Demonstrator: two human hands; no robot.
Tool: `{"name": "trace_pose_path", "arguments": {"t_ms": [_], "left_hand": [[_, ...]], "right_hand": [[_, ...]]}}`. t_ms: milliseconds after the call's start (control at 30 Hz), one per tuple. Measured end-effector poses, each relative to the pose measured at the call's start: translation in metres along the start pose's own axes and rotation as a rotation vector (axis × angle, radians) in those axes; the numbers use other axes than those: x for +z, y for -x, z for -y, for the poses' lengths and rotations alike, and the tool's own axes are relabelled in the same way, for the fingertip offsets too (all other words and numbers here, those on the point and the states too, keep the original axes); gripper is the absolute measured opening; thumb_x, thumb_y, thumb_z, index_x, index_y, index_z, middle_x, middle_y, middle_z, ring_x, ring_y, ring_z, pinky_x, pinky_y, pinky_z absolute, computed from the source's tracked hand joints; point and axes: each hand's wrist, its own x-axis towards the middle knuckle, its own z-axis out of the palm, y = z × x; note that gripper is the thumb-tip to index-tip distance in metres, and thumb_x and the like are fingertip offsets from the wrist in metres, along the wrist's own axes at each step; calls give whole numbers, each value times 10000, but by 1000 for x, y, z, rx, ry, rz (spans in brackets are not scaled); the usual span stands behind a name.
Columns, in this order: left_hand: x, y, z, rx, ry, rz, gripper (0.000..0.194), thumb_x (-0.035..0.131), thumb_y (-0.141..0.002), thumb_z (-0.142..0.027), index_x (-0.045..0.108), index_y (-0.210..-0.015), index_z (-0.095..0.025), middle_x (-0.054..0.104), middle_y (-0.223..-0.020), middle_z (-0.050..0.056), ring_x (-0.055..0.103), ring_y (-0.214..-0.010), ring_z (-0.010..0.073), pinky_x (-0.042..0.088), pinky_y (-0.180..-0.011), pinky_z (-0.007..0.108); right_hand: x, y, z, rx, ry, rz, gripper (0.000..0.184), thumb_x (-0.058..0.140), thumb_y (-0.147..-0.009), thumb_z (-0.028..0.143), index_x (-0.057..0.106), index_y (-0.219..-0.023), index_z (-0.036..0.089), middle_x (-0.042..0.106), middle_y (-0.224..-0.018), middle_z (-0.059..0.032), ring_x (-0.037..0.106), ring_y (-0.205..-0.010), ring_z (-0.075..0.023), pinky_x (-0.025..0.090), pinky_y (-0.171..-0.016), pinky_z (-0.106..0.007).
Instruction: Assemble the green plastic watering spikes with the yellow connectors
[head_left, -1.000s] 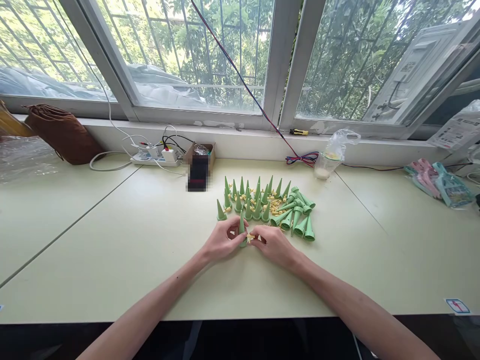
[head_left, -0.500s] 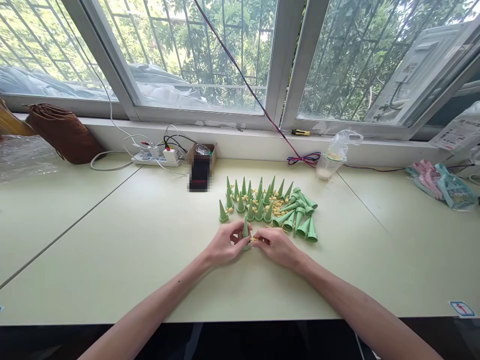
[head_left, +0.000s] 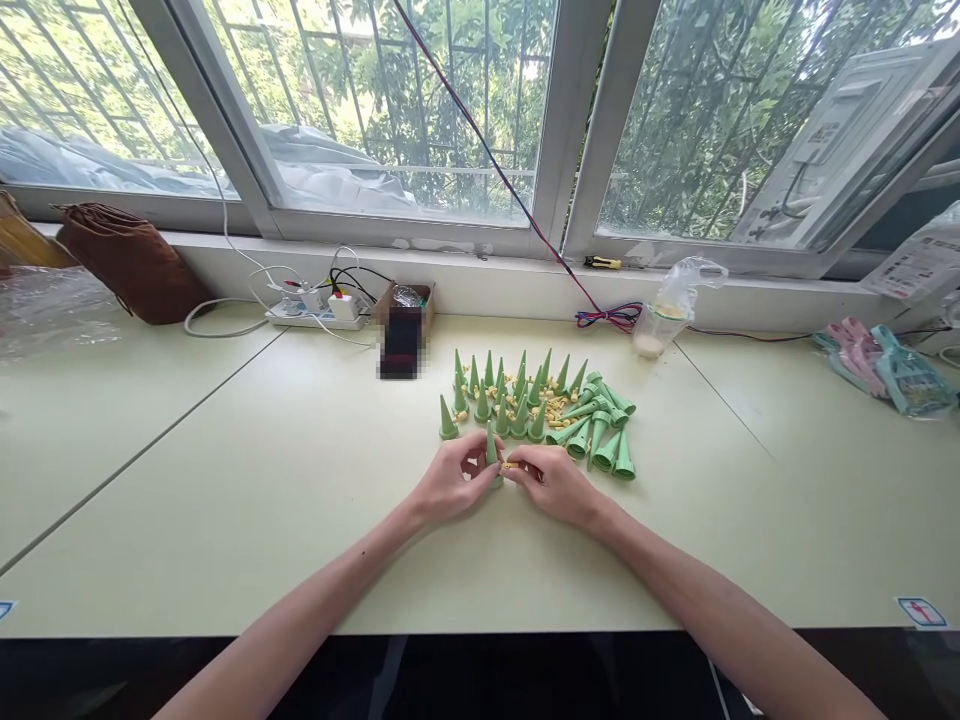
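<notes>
My left hand [head_left: 457, 478] grips a green plastic cone [head_left: 491, 446] that stands upright near the front of the group. From the right, my right hand [head_left: 551, 482] pinches a small yellow plastic piece [head_left: 511, 464] against the cone's lower side. The fingers hide most of the yellow piece and part of the cone's base. Just behind my hands, several green cones [head_left: 519, 420] stand upright in rows, many with yellow pieces at their sides. Loose yellow pieces [head_left: 556, 408] lie right of them, beside a heap of green cones [head_left: 600, 432] lying on their sides.
The pale table [head_left: 225, 500] runs up to the window ledge. At its back are a power strip [head_left: 315, 318], a small cardboard box [head_left: 426, 304], bundled red and blue wire [head_left: 611, 318] and a plastic cup in a bag [head_left: 658, 325]. A brown pouch [head_left: 131, 262] sits far left, pink and blue items [head_left: 904, 370] far right.
My right hand has moved slightly left, bringing the yellow piece closer against the cone. The left hand keeps its hold. The view has shifted slightly.
</notes>
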Motion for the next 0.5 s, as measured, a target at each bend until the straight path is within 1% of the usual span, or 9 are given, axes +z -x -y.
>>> {"name": "trace_pose_path", "arguments": {"t_ms": [100, 167, 300, 500], "left_hand": [[-2, 0, -2, 0, 17, 12, 169, 583, -854, -231, 595, -1007, -160, 598, -821, 15, 514, -647, 106, 499, -600, 225], [-2, 0, -3, 6, 25, 41, 185, 583, -845, -216, 590, -1022, -162, 585, -807, 5, 493, -634, 100, 498, -608, 226], [-1, 2, -2, 18, 8, 77, 211, 575, -829, -181, 577, -1039, -164, 542, -769, -14, 450, -617, 92, 488, -604, 219], [2, 4, -1, 26, -29, 59, 215, 565, -822, -160, 575, -1037, -164, 530, -757, -23, 434, -600, 82, 514, -628, 224]], "right_hand": [[-2, 0, -1, -20, -10, 11, 107, 548, -946, 210, 640, -903, 173, 605, -715, -11, 500, -608, -126, 372, -590, -229], [-2, 0, -2, -19, -13, 12, 126, 537, -950, 206, 623, -863, 175, 601, -713, -13, 508, -619, -131, 376, -599, -232], [-1, 0, -3, -10, -16, 16, 195, 530, -948, 209, 568, -759, 180, 561, -664, 2, 492, -602, -128, 359, -589, -234], [0, 0, -4, 7, -33, 18, 267, 512, -943, 195, 479, -677, 187, 477, -601, 33, 423, -552, -105, 319, -563, -229]]}}
